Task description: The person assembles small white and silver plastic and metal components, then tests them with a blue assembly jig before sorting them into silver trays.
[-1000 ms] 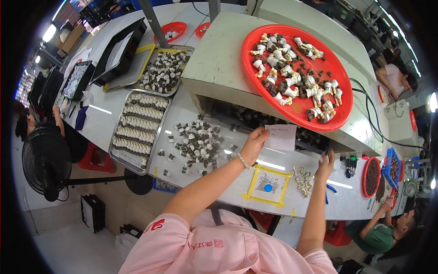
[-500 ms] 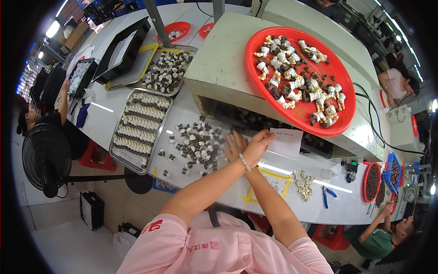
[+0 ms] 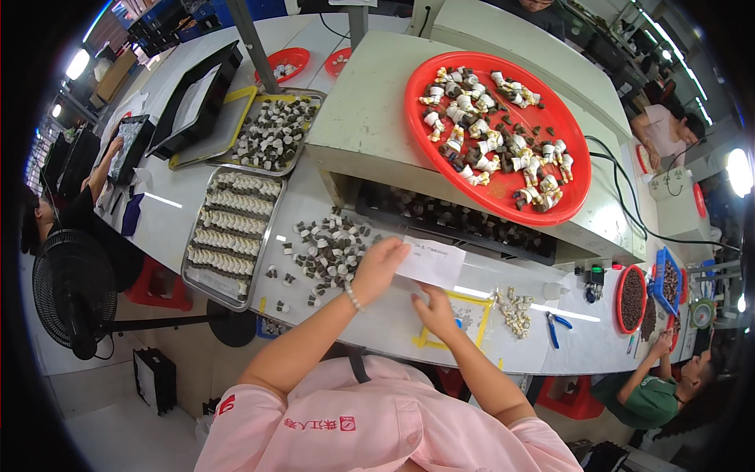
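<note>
My left hand (image 3: 379,271), with a beaded bracelet at its wrist, is closed on a white paper slip (image 3: 432,261) held by its left edge. Just below the slip, my right hand (image 3: 435,310) has its fingers apart and holds nothing that I can see. It hovers over a yellow-edged sheet (image 3: 480,303) on the white table. Left of my left hand lies a loose heap of small white-and-dark pieces (image 3: 326,250). A black tray (image 3: 377,206) full of similar pieces sits under the grey-green shelf, beyond the slip.
A red round tray (image 3: 578,189) of small figures rests on the shelf (image 3: 354,102). Metal trays, one with pieces in rows (image 3: 236,212), stand at left. Right of me are cream pieces (image 3: 515,315), blue pliers (image 3: 554,326) and a co-worker in green (image 3: 649,397). A black fan (image 3: 75,291) stands at left.
My forearms have uncrossed. My left hand has moved left with the slip, and my right hand has come off the heap, toward me and to the right. The black tray shows more.
</note>
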The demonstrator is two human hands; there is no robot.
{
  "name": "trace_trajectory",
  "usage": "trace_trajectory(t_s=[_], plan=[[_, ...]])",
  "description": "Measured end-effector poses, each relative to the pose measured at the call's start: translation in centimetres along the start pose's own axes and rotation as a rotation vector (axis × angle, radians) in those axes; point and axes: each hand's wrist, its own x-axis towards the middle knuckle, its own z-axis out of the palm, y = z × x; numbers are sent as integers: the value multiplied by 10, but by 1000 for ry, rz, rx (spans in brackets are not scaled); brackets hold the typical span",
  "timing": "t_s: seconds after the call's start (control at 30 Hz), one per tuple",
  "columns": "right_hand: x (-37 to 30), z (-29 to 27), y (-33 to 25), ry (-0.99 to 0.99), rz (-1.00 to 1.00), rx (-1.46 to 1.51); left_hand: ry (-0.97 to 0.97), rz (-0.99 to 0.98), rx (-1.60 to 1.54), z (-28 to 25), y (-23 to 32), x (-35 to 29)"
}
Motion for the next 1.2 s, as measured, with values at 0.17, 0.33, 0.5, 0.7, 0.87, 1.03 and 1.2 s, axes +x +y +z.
trace_trajectory(t_s=[0.17,0.33,0.5,0.7,0.87,1.03,1.2], plan=[[-13,-40,-86,207,98,817,57,52,72,-27,64,-37],[18,-26,-148,251,-20,681,-22,81,-86,-54,93,-49],[61,-28,-227,230,-271,342,16,232,-205,-108,130,-38],[173,-72,-342,332,-455,-26,158,396,-190,-192,179,22],[311,-95,-360,454,-486,-311,76,462,-131,-228,193,106],[399,-91,-363,576,-290,-387,98,587,37,-237,198,198],[433,-96,-362,668,-184,-488,54,590,23,-229,224,255]])
